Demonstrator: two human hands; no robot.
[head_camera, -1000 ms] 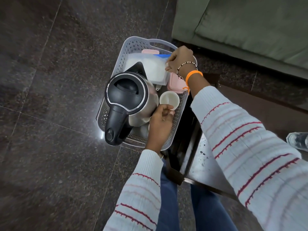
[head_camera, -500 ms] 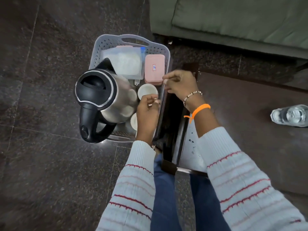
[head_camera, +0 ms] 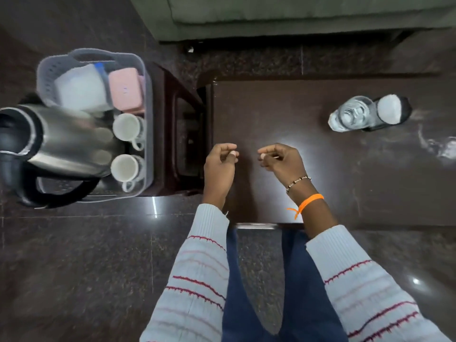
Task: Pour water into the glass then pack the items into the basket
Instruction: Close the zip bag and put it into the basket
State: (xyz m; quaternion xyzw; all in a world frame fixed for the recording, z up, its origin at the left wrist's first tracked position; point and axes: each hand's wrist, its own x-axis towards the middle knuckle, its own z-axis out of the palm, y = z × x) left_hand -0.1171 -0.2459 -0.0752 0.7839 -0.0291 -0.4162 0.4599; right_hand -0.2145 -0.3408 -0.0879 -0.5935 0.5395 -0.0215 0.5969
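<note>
A dark polished stone floor with thin grout lines reflected small bright spots of overhead light. A dark brown wooden table stood near a grey-green sofa.

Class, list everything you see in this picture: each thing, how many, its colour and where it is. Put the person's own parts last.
basket: one, pale grey, on the floor left of the table
kettle: one, steel with black lid and handle, in the basket's left side
cups: two, white, along the basket's right wall
pink box: one, in the basket's far right corner
white container: one, with a blue edge, in the basket's far end
table: one, dark brown, in front of the person
glass: one, clear, on the table's right side
sofa: one, green, beyond the table
left hand: loosely curled, holding nothing, over the table's left edge
right hand: loosely curled, holding nothing, over the table
</note>
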